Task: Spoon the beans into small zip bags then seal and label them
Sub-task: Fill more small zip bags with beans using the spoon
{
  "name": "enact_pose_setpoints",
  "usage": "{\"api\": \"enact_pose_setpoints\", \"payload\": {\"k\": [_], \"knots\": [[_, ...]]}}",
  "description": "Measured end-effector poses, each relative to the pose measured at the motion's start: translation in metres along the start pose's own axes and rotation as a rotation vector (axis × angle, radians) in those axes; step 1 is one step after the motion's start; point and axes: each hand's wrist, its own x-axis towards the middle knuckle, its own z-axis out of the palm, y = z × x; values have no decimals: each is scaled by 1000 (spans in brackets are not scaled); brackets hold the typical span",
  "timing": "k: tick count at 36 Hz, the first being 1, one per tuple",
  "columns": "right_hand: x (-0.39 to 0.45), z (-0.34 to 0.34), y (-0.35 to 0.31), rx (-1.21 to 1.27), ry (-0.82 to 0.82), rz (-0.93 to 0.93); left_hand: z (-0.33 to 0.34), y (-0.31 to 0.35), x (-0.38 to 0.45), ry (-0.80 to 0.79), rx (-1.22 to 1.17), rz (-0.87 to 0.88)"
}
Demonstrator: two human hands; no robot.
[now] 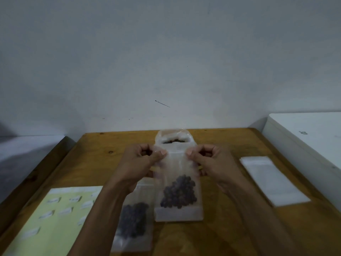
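**Both hands pinching the top of a filled zip bag above a wooden table**

Surroundings. A wooden table [230,143] stands against a pale wall [166,52]. On its left part lies a yellow-green label sheet [46,224] bearing small white labels [53,200]. On the right lies a stack of empty clear zip bags [273,180], set at an angle, well apart from the hands. A second filled zip bag [133,224] lies flat near the front edge, partly covered by the left forearm; dark beans are visible inside it. Behind the hands, at the far edge of the table, stands a translucent plastic bag [173,137] with dark contents showing at its mouth; the raised bag hides its lower part. A white surface [304,137] borders the table on the right.

Hands. The held zip bag [178,183] hangs upright between the hands, its dark beans [179,194] gathered in the lower half. The left hand [142,159] and right hand [210,159] are at equal height, fingers curled, each with thumb and forefinger closed on one upper corner of the bag. Whether the zip strip is sealed cannot be told.
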Motion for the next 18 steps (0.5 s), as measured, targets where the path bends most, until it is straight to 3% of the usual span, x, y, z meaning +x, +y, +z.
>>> {"api": "enact_pose_setpoints", "payload": {"k": [4, 9, 14, 18], "knots": [[-9, -1, 26, -195, 50, 65, 4, -24, 3, 27, 289, -37], [-14, 6, 50, -405, 70, 134, 5, -45, 10, 80, 657, 61], [-13, 16, 55, -585, 115, 96, 4, -50, 15, 87, 849, 56], [-9, 20, 59, -647, 116, 92, 3, -55, 17, 77, 864, 50]]}}
